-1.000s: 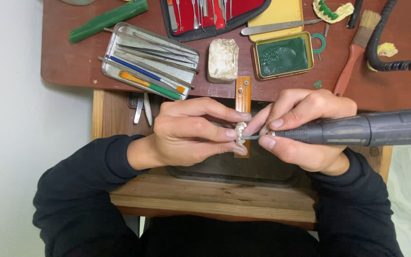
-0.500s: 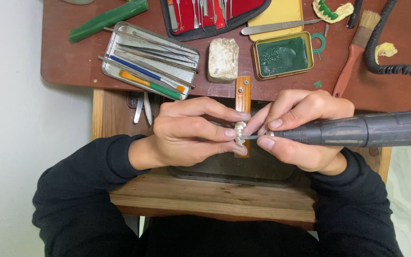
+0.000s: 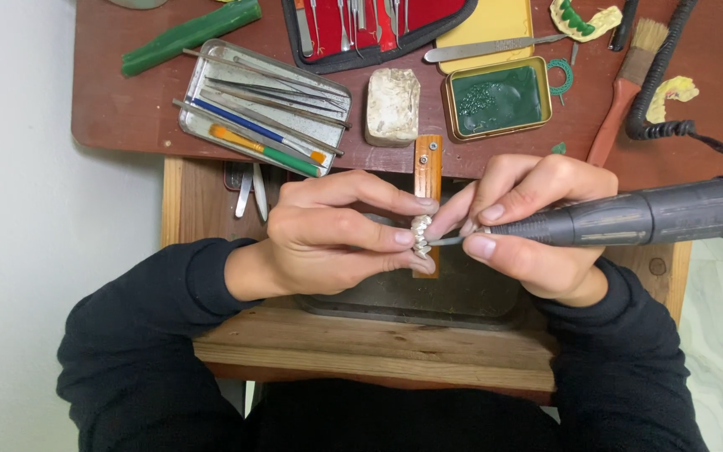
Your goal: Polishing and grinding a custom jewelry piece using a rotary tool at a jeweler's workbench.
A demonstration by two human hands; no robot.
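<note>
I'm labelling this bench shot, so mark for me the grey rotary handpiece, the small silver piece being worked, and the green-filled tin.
grey rotary handpiece (image 3: 646,219), head view, middle of its barrel.
small silver piece (image 3: 421,236), head view, its ridged face between the fingertips.
green-filled tin (image 3: 497,100), head view, green filling at its centre.

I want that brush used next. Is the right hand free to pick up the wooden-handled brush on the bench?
Probably not yet: the right hand grips the grey rotary handpiece. The brush lies uncovered just beyond it, with a black cord alongside.
</note>
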